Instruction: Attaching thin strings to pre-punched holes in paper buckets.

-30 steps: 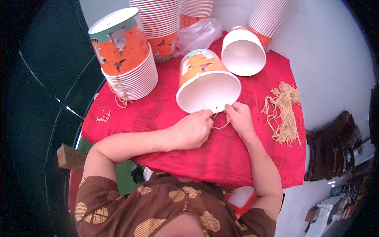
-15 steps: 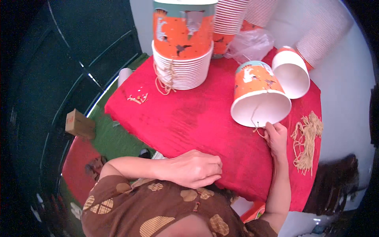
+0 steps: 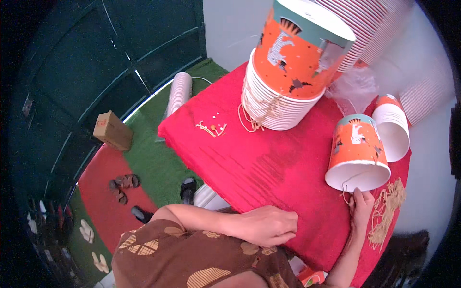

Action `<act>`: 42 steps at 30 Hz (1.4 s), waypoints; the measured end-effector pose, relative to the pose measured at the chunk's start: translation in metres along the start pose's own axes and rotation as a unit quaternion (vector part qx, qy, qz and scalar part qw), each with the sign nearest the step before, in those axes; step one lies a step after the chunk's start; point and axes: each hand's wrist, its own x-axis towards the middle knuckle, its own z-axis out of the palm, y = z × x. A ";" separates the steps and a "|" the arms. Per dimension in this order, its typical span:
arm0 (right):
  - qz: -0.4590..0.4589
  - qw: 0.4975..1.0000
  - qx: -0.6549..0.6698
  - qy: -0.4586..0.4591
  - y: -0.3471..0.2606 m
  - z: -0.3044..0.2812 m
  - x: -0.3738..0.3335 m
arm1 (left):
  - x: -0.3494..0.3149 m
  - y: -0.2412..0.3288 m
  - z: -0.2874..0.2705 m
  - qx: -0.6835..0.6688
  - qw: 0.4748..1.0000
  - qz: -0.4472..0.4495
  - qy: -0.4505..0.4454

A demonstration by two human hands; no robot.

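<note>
An orange and green printed paper bucket (image 3: 357, 144) lies on its side on the red-covered table (image 3: 269, 163), its white mouth toward me. A thin twine cord (image 3: 345, 186) runs through the bucket near its rim. My right hand (image 3: 361, 207) is closed in a pinch at the lower rim, beside the twine; I take it to grip the rim. My left hand (image 3: 271, 225) rests at the table's near edge with its fingers curled in. Whatever it may hold is hidden. A hank of loose twine (image 3: 386, 211) lies right of my right hand.
A tall stack of nested buckets (image 3: 293, 72) stands at the back, twine loops hanging from its rims. Another bucket (image 3: 394, 137) lies behind the one at my hand. Clear plastic bag (image 3: 353, 89) and twine scraps (image 3: 211, 128) lie on the table. A cardboard box (image 3: 113, 131) stands on the floor.
The view has swung left, so the table and everything on it appear farther right and lower. My right hand stays at the bucket's rim, and my left hand stays curled at the table edge.
</note>
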 end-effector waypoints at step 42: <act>-0.002 0.999 -0.001 0.040 0.002 0.003 0.000 | -0.008 -0.008 0.003 -0.136 0.990 0.014 0.030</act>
